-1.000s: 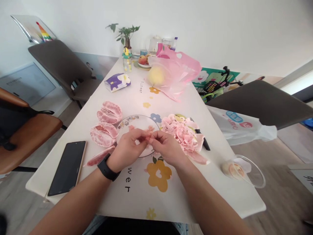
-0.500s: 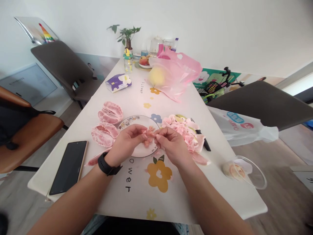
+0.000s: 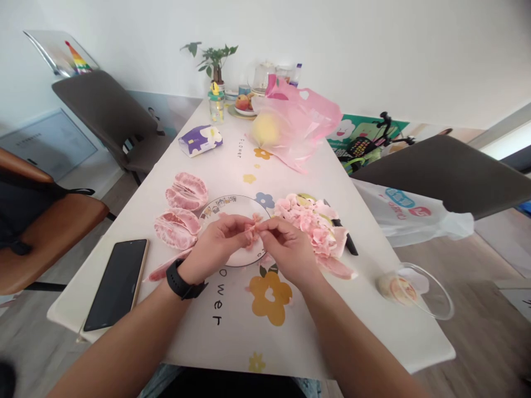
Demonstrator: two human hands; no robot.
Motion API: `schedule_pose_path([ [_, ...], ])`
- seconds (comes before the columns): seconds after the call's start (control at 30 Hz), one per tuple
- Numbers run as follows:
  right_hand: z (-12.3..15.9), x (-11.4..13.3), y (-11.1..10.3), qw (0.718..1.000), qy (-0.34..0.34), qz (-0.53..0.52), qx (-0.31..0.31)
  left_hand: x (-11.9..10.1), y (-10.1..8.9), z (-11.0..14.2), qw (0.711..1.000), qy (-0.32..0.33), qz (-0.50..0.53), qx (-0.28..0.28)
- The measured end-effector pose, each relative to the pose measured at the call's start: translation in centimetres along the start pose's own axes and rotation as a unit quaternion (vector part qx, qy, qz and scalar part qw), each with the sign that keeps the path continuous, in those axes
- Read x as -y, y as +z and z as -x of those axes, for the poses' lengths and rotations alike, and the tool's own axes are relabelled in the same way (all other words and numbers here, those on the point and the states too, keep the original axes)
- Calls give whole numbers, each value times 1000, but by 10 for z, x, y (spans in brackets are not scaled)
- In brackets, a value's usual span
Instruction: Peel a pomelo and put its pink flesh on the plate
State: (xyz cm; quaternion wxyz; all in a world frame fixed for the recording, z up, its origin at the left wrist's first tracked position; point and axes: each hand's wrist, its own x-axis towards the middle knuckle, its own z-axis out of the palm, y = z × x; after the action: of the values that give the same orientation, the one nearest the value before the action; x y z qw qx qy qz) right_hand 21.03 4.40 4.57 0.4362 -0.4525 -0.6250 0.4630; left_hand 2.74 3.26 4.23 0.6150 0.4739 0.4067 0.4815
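Over a white plate (image 3: 215,215) with a printed rim, my left hand (image 3: 222,243) pinches a small piece of pink pomelo flesh (image 3: 251,231). My right hand (image 3: 286,243) has thumb and forefinger closed on the other side of the same piece. More pink flesh lies on the plate, partly hidden by my hands. Two peeled pomelo chunks (image 3: 186,190) rest left of the plate, with a thin pomelo segment (image 3: 164,270) by my left wrist. On the right is a heap of pink peel and membrane (image 3: 309,221), close to my right hand.
A phone (image 3: 116,284) lies at the left edge. Behind the peel heap is a black knife handle (image 3: 350,243). A clear container (image 3: 415,293) stands at the right edge. Farther back are a tissue pack (image 3: 201,140) and a pink plastic bag (image 3: 301,121) around a yellow fruit.
My right hand has shifted slightly left, bringing its fingertips closer to my left hand's at the pomelo piece. The things on the table stay where they were.
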Motion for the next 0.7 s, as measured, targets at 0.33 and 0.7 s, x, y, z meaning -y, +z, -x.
schedule_pose_path([
  [0.33, 3, 1, -6, 982, -80, 171, 31, -1, -1, 0, 997, -37, -48, 41],
  [0.7, 3, -1, -10, 978, -56, 191, 64, -4, 0, 1, 997, -62, -20, 43],
])
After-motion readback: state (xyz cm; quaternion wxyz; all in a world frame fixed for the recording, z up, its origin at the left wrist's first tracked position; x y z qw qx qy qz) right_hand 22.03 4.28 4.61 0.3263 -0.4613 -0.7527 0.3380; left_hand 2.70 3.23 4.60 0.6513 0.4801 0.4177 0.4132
